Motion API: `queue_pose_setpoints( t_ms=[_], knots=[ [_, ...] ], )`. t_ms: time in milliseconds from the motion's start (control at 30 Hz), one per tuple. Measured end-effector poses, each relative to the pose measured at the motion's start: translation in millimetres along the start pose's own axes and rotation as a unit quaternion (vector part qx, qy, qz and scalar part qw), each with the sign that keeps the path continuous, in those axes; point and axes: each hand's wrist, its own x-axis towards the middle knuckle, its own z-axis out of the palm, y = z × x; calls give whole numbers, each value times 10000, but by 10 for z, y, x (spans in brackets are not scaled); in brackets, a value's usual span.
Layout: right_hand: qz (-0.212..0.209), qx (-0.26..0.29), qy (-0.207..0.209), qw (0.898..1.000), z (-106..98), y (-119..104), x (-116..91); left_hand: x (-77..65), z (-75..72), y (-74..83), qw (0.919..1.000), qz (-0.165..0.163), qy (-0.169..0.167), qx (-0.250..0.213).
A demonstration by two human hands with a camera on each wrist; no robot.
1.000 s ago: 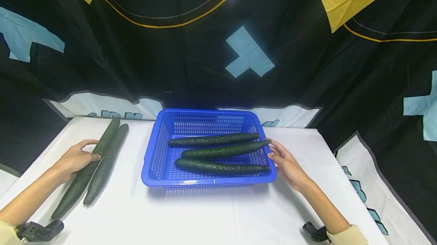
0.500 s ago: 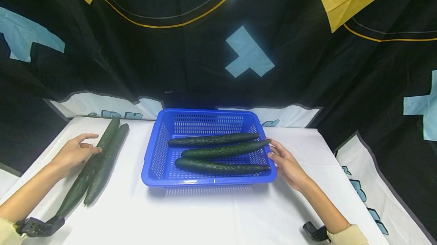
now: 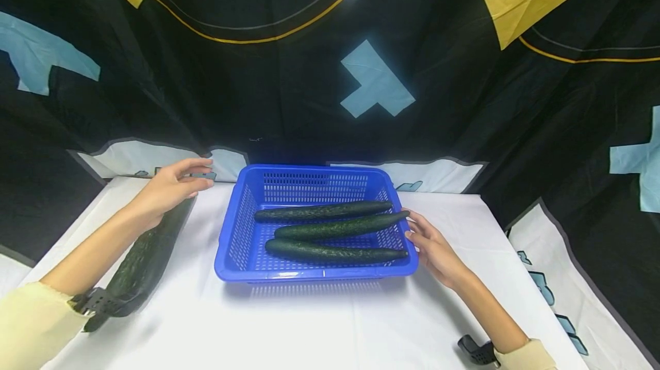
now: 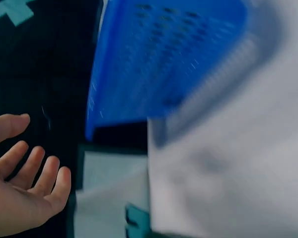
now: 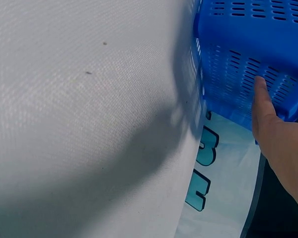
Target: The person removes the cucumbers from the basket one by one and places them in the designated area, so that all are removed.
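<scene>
My left hand (image 3: 170,187) is raised over the left side of the table, fingers apart and loosely bent, with nothing in it in the left wrist view. Its forearm passes above the cucumbers (image 3: 154,250) lying there and hides part of them. Left of my right hand (image 3: 435,250) is a blue plastic basket (image 3: 314,274). That hand holds the basket's right end, thumb at the rim and a fingertip against the slotted outer wall (image 5: 248,74). Inside lie three long dark green cucumbers (image 3: 335,253), side by side; the middle one's tip (image 3: 402,215) overlaps the right rim.
A white cloth covers the table (image 3: 289,324). Behind it hangs a black curtain (image 3: 289,95) with yellow and light blue shapes. Each wrist wears a black camera band (image 3: 476,350).
My left hand has lifted off the left cucumbers and moved right and away, towards the basket. The right hand and the basket have stayed in place.
</scene>
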Motion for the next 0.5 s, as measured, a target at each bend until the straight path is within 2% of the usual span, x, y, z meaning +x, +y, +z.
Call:
queue_pose_setpoints(
  t_ms=[133,233,500],
  knots=[
    [-15,-50,14,10000,-3,8,2,165,189,240,9993,246,-205,-186],
    [-45,-69,17,10000,-4,6,-1,298,332,382,9973,466,-488,-288],
    [-57,-70,-3,10000,-6,0,-6,621,812,642,9837,967,-1430,-505]
  ],
)
